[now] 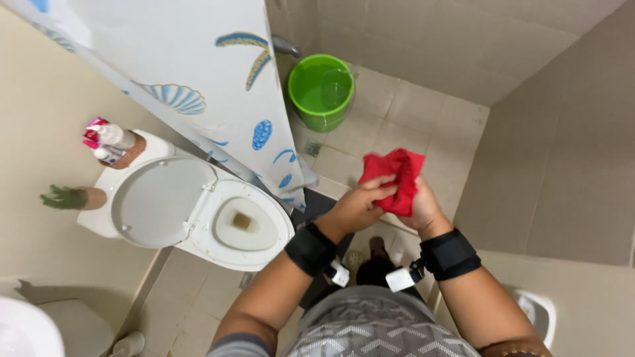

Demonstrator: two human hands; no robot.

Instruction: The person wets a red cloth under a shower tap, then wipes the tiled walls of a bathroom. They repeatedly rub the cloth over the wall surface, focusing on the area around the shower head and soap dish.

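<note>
A small tiled bathroom, seen from above: both hands work a red cloth in front of the open toilet.

Over the beige floor tiles [423, 125], the left hand [357, 206] and right hand [423, 210] are each clamped on the red cloth [395, 177], bunched at chest height, right of the toilet bowl [241, 225] with its raised lid [159, 201]. To fold it well, I judge the grip should shift to the corners and pull the fabric flat, clear of the shell-print shower curtain [198, 79]. A green bucket [321, 91] stands beyond.

Tiled floor [410, 125] bears a green bucket [321, 91] and white toilet [198, 211].
</note>
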